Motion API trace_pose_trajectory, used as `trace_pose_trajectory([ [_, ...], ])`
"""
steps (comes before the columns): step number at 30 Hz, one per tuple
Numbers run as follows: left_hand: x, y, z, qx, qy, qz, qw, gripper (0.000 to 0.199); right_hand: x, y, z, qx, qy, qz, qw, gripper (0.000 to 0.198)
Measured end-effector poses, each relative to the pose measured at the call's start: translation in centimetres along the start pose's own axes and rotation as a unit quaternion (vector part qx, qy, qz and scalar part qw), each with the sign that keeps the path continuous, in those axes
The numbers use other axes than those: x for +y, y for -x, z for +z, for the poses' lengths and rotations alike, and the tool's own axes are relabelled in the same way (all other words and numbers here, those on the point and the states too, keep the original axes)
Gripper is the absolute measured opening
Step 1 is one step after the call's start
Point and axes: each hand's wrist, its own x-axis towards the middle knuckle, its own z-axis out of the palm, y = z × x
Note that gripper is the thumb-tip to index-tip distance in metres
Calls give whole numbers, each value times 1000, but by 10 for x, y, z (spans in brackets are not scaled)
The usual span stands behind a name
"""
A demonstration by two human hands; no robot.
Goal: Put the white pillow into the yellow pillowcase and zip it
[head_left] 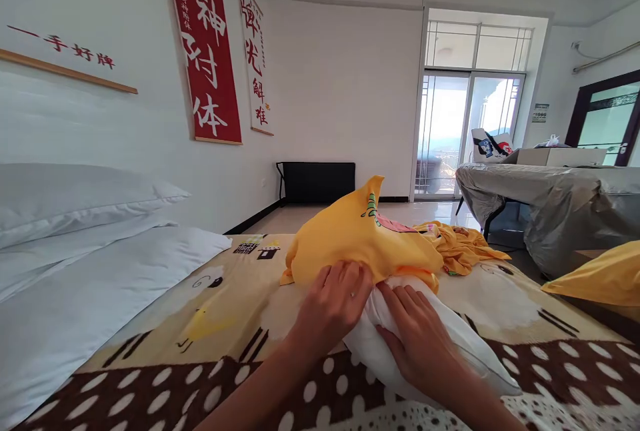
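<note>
A yellow pillowcase [330, 231] with a printed pattern covers the far part of a white pillow [465, 344], whose near right end sticks out bare. My left hand [337, 298] is closed on the near edge of the pillowcase, its fingers curled over the cloth. Beside it, my right hand [413, 321] lies on the white pillow close to the case's opening, fingers bent and fingertips at the cloth edge. Whether those fingers pinch the pillow fabric is hard to see. Both rest on a patterned blanket [225, 304].
Several white pillows [100, 271] are stacked at the left. Crumpled yellow cloth [463, 248] lies just beyond the pillow, and another yellow piece [600, 278] sits at the right edge. A plastic-covered table [550, 198] with boxes stands behind on the right.
</note>
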Motion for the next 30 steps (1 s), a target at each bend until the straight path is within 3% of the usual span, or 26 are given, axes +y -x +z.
trace_pose_trajectory([
  [4, 10, -7, -4, -39, -11, 23, 999, 21, -2, -5, 16, -23, 51, 9, 998, 39],
  [9, 23, -15, -16, -107, -22, 25, 994, 21, -12, -14, 34, -17, 58, -42, 997, 34],
  [14, 27, -9, -18, -73, 4, 48, 996, 16, -9, -20, 39, 10, 51, -19, 998, 23],
  [18, 30, 2, -7, -40, 45, 70, 996, 18, -4, -11, 38, 22, 46, -3, 999, 16],
  [21, 25, 5, 8, -37, 65, 61, 995, 24, 3, 1, 14, -37, -25, 1, 999, 32],
  [24, 10, 5, 22, -33, 67, 23, 997, 27, 33, 18, -30, -135, -133, -24, 982, 70],
  [26, -6, 3, 28, -17, 59, -5, 998, 27, 69, 34, -55, -179, -182, -17, 967, 70],
  [28, -25, 2, 33, 5, 50, -33, 998, 26, 109, 51, -62, -184, -225, 33, 956, 62],
  [30, -41, 1, 38, 43, 54, -58, 996, 25, 139, 67, -47, -166, -258, 95, 947, 66],
])
